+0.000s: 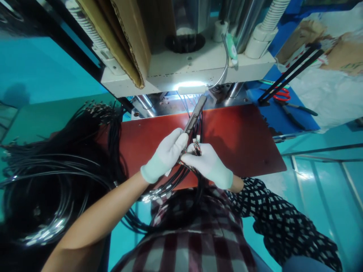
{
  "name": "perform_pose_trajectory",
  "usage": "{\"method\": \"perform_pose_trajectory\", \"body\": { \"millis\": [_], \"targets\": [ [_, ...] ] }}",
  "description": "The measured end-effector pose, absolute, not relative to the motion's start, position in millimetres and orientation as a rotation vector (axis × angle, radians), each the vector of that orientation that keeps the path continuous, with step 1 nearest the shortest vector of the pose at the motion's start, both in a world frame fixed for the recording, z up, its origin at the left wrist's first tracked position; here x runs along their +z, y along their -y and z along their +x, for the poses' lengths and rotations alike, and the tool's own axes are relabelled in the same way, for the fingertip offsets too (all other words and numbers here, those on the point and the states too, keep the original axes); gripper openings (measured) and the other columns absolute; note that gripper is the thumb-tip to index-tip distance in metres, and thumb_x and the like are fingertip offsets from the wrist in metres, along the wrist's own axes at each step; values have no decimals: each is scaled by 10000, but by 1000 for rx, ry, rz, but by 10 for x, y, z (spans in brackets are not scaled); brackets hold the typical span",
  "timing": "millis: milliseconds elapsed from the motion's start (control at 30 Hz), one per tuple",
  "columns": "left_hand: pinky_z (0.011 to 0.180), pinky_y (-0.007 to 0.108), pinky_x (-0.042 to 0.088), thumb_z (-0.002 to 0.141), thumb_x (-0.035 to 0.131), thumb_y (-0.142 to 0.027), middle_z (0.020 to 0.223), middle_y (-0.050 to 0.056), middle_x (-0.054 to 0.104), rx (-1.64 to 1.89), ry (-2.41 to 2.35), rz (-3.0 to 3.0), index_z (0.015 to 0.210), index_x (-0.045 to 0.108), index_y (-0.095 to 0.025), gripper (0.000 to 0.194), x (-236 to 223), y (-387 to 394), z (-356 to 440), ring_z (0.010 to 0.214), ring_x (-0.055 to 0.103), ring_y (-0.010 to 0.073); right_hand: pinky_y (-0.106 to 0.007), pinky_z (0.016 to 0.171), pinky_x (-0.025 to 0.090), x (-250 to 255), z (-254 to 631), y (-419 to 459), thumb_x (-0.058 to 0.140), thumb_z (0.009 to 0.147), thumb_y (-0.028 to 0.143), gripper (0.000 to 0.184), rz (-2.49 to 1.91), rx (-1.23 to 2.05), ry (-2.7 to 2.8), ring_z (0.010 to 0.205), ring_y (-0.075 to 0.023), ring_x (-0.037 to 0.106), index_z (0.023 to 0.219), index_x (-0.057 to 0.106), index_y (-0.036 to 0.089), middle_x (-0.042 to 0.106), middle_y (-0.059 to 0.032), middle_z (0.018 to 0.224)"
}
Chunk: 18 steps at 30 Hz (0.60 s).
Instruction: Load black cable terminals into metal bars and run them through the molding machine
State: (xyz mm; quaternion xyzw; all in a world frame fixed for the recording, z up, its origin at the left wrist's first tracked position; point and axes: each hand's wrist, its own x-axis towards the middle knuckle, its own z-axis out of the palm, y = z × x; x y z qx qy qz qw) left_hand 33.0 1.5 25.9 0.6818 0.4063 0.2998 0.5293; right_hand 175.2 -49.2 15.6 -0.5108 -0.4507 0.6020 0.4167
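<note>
Shirt (pixel 181 251): checked; nearest of all, crossed by dark cables (pixel 179 176) draped from worktop to lap, probably so as to leave only the ends up between the hands.
Right hand (pixel 210 164): gloved; pinching a bunch of coloured strands (pixel 196 148) between thumb and curled fingers, likely to keep the loose ends together.
Left hand (pixel 167 153): gloved; wrapped round the near end of the grey bar (pixel 195 115), thumb laid on top, seemingly to steady it; set just beside the right hand, contact between the two hard to tell.
Connector (pixel 198 138): small, silvery; standing just beyond the right fingers.
Bar, place: in front of the body, above the worktop (pixel 241 141), reaching toward its far edge.
Bar, direction: pointing away from the body, near end in the grip, far tip close to the lamp (pixel 193 90).
Bar, long axis: slanting forward and to the right; upward tilt impossible to judge.
Pile (pixel 73 130): black cables heaped to the left, within easy reach.
Scissors (pixel 281 93) and pliers (pixel 293 116): lying to the right, on blue.
Press (pixel 167 80): behind the worktop, fitted with the lamp low at the front, presumably to light the spot beneath.
Cardboard (pixel 138 49): leaning against the press, left of centre.
</note>
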Motion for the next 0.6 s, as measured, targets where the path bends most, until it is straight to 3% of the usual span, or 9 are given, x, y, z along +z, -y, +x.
{"method": "perform_pose_trajectory", "body": {
  "millis": [100, 300, 600],
  "targets": [
    [611, 255, 359, 999, 465, -460, 715, -16, 428, 756, -1024, 1698, 771, 462, -186, 356, 240, -18, 333, 634, 401, 115, -248, 566, 352, 161, 1782, 491, 643, 783, 244, 277, -1288, 1484, 1163, 571, -99, 432, 567, 482, 184, 480, 51, 553],
    [611, 259, 416, 991, 430, -531, 735, 7, 505, 645, -821, 1439, 760, 490, -183, 421, 226, -59, 304, 656, 476, 133, -258, 630, 425, 256, 1880, 483, 626, 837, 274, 238, -1170, 1633, 1237, 573, -112, 525, 626, 608, 166, 577, 26, 574],
    [636, 266, 363, 1013, 420, -457, 726, -13, 447, 698, -1028, 1755, 797, 438, -200, 337, 199, 11, 352, 651, 430, 127, -248, 592, 356, 128, 1800, 528, 634, 798, 249, 212, -1261, 1474, 1199, 616, -105, 450, 638, 516, 178, 520, 44, 626]
  ]
}}
